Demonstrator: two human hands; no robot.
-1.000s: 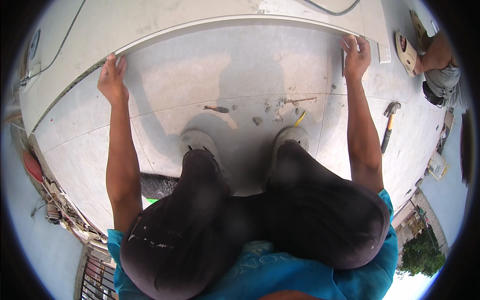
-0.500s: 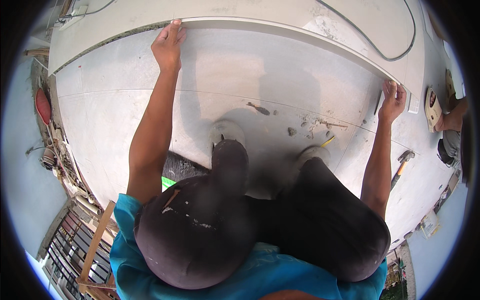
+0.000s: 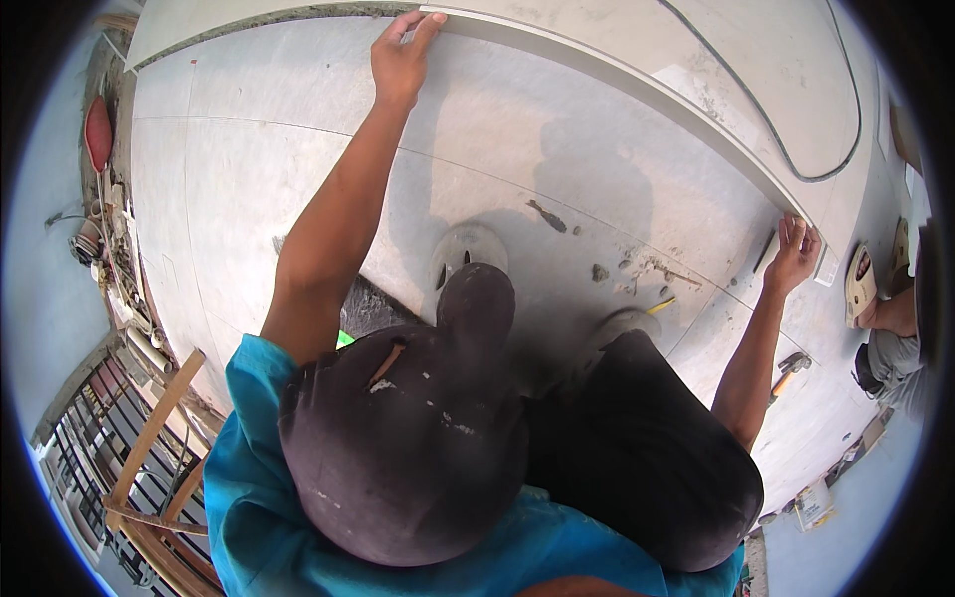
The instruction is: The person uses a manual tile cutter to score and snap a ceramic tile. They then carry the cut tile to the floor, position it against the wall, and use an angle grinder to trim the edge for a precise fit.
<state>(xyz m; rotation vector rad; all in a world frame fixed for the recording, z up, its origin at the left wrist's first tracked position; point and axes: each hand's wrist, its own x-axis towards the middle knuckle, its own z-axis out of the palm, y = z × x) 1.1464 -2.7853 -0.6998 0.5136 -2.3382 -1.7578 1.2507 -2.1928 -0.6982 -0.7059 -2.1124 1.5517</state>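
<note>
My left hand (image 3: 400, 62) grips a long, pale, narrow strip (image 3: 617, 68) near its left end, fingers bent around the edge. At its right end my right hand (image 3: 794, 259) pinches the same strip. The strip lies along the front edge of a large off-white panel (image 3: 736, 50), which has a dark looped cable (image 3: 826, 173) on top. Below, on the pale tiled floor (image 3: 229, 169), are a dark fragment (image 3: 547, 217), small rubble and a thin yellow stick (image 3: 662, 304). A hammer (image 3: 786, 376) lies just right of my right forearm.
A co-worker's sandalled foot (image 3: 860, 284) and grey-clothed leg are at the right edge. On the left are a red oval object (image 3: 97, 134), piled pipes and scraps, a wooden frame (image 3: 149, 438) and a dark metal railing (image 3: 80, 438). My bent knees occupy the lower middle.
The view has swung round, so my left hand now appears higher and farther right, my right hand lower and farther right. Both still hold the strip, which now slants more steeply down rightward.
</note>
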